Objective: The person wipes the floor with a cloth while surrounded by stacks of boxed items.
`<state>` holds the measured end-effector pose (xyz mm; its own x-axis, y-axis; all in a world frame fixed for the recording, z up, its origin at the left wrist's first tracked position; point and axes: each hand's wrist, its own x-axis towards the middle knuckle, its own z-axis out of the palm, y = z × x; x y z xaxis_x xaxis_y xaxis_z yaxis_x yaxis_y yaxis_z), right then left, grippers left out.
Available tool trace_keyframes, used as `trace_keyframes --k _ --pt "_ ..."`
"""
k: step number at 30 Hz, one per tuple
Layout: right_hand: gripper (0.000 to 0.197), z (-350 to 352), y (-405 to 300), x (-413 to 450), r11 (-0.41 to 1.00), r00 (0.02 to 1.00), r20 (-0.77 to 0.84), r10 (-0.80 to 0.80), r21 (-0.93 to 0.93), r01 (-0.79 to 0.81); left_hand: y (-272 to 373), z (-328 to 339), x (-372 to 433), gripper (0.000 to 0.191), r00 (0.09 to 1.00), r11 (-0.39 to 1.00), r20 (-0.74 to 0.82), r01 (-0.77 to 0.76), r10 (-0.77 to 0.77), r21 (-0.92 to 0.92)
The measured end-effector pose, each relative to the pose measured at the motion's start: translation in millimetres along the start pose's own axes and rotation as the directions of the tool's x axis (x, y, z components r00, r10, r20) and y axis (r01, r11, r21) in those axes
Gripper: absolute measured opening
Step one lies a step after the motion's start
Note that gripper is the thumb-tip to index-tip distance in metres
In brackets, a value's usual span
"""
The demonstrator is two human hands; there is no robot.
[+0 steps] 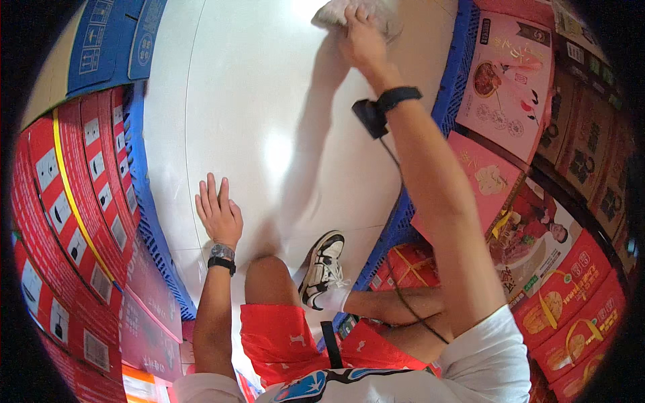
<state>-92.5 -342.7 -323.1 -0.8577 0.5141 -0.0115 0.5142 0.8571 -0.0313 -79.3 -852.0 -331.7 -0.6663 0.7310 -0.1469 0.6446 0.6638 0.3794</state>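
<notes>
At the top of the view, my right hand presses a greyish-white cloth against the glossy tiled floor. The cloth's far edge is blurred, and some of it runs under my fingers. A black strap with a small black device is around my right wrist, and a cable trails from it along the arm. My left hand is spread over the floor tiles at the left, holding nothing; whether its palm touches them cannot be told. It wears a watch and a black band.
Blue plastic pallets line the left, with stacked red cartons and a blue carton. Along the right, another blue pallet bears pink boxes and red food boxes. My sneaker stands between the rows.
</notes>
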Motion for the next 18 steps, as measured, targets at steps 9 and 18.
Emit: trace_keyframes --k 9,18 --pt "0.065 8.1 25.2 22.5 0.999 0.999 0.007 -0.042 0.035 0.041 -0.6 -0.1 -1.4 0.063 1.000 1.000 -0.012 -0.009 0.009 0.020" --pt "0.071 17.1 -29.2 -38.4 0.991 0.997 0.047 -0.056 0.128 0.050 2.1 -2.3 1.9 0.063 0.999 0.999 -0.019 -0.032 0.032 -0.007"
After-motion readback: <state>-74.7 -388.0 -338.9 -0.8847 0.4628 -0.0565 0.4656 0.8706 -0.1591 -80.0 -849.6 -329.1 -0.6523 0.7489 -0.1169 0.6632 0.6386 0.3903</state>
